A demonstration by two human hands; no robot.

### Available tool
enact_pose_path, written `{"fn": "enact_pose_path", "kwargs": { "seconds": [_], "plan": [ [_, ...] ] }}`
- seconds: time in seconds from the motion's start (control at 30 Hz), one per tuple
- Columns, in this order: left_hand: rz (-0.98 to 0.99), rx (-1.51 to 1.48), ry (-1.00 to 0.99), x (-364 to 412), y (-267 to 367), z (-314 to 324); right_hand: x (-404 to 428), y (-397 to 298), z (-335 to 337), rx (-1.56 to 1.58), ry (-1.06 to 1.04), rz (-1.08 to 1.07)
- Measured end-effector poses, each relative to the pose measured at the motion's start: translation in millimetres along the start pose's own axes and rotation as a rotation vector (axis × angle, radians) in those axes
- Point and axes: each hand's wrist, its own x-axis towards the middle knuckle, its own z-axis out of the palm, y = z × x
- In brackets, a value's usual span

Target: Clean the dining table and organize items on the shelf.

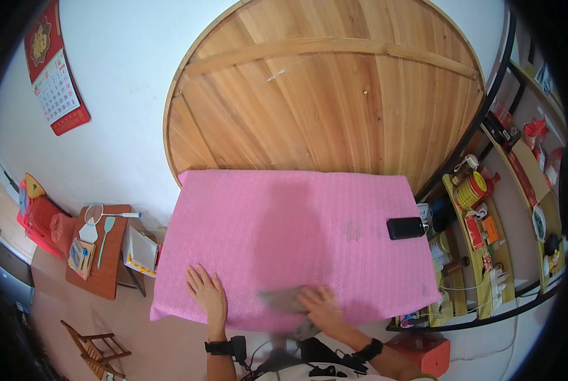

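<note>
A pink cloth [227, 214] covers the rectangular table before me. Near its front left edge, my left hand [209, 294] lies flat on the cloth, fingers slightly apart and holding nothing. My right hand [323, 309] is at the front edge, right of the middle, blurred by motion. Under its fingers is a grey-brown rag [284, 299], with part of it hanging below the palm by the table's edge. Exactly how the fingers grip the rag is blurred. A black phone [405, 228] rests at the right side of the table, with a white cable at its right end.
A large round wooden tabletop [322, 109] leans against the wall behind the table. Shelves [479, 247] with jars, boxes and cables stand close on the right. At left are a small brown table [110, 257] and a wooden folding chair [96, 350]. A red stool [424, 352] sits lower right.
</note>
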Motion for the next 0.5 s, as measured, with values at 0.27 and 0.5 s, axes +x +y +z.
{"fn": "enact_pose_path", "kwargs": {
  "seconds": [0.27, 0.5],
  "plan": [
    [-0.114, -0.028, -0.122, 16.0, 19.4, -4.0, -8.8, 177.4, -49.9, 1.237, 0.188, 0.511],
    [-0.065, -0.012, -0.173, 85.9, 5.8, 2.7, 96.7, 231.4, -255.3, 1.117, 0.739, 0.242]
  ]
}}
